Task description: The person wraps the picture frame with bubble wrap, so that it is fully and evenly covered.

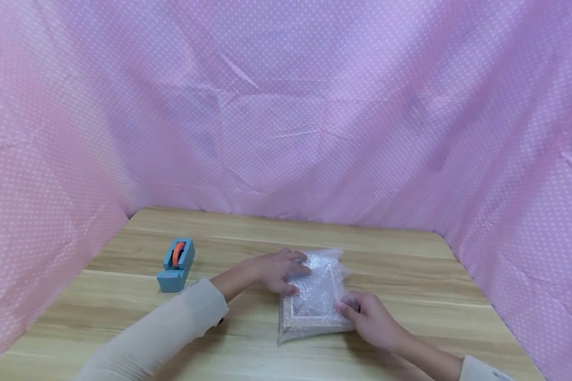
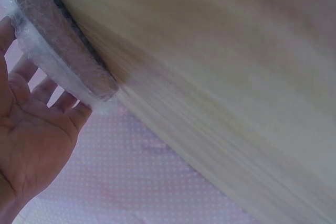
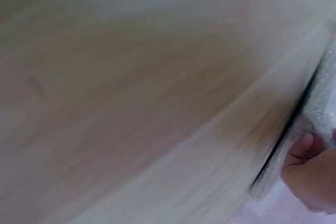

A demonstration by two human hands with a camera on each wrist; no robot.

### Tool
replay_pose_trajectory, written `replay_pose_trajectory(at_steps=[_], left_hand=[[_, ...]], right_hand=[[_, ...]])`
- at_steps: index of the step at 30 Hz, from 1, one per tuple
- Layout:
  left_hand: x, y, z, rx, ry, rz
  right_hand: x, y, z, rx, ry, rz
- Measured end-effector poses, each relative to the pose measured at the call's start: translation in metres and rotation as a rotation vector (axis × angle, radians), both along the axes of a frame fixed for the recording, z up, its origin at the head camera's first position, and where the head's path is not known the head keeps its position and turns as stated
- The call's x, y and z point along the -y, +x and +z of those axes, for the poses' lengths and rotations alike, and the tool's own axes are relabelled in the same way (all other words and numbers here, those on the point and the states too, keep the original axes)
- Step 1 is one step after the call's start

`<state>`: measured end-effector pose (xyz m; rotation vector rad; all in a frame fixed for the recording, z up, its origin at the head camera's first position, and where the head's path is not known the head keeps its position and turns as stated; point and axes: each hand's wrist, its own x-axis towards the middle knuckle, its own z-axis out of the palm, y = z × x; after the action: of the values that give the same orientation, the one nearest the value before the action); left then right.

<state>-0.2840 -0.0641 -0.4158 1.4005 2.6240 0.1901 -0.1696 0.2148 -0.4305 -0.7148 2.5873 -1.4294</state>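
A flat rectangular picture frame (image 1: 310, 324) with a pale inner border lies on the table, wrapped in clear bubble wrap (image 1: 319, 286). My left hand (image 1: 281, 271) rests on the wrap's left side with its fingers spread. In the left wrist view, the fingers of that left hand (image 2: 37, 140) touch the wrapped frame (image 2: 73, 51) near its edge. At the right edge, my right hand (image 1: 374, 320) pinches the bubble wrap between thumb and curled fingers. The right wrist view catches the right hand (image 3: 315, 177) partly, against the bubble wrap (image 3: 319, 98).
A blue tape dispenser (image 1: 175, 267) with an orange roll core (image 1: 178, 254) stands to the left on the wooden table (image 1: 238, 349). Pink dotted cloth (image 1: 286, 159) hangs around the table's back and sides.
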Motion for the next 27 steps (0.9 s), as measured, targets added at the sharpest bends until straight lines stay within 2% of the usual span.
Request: replay_pose_trajectory(at_steps=[2,4,8,11,14,19,23,27], left_hand=[[0.001,0.001,-0.001,-0.004,0.009,-0.003],[0.001,0.002,-0.002,-0.018,0.014,-0.012],[0.001,0.005,-0.003,-0.035,0.011,-0.016],[-0.001,0.009,-0.004,-0.042,0.001,-0.010],[-0.002,0.013,-0.003,-0.013,-0.013,0.001],[-0.004,0.025,0.000,0.081,-0.073,0.043],[-0.005,0.033,0.001,0.050,-0.126,0.034],[-0.006,0.036,0.003,0.029,-0.120,0.020]], right_hand=[[0.003,-0.002,0.004,0.168,-0.041,-0.085],[0.007,-0.004,0.005,0.291,-0.069,-0.179],[0.014,-0.008,0.001,0.386,-0.080,-0.381],[0.017,-0.009,0.000,0.421,-0.082,-0.466],[0.019,-0.010,0.001,0.444,-0.094,-0.491],[0.021,-0.009,0.003,0.473,-0.112,-0.477],[0.022,-0.009,0.002,0.486,-0.116,-0.475],[0.020,-0.010,0.002,0.499,-0.122,-0.460]])
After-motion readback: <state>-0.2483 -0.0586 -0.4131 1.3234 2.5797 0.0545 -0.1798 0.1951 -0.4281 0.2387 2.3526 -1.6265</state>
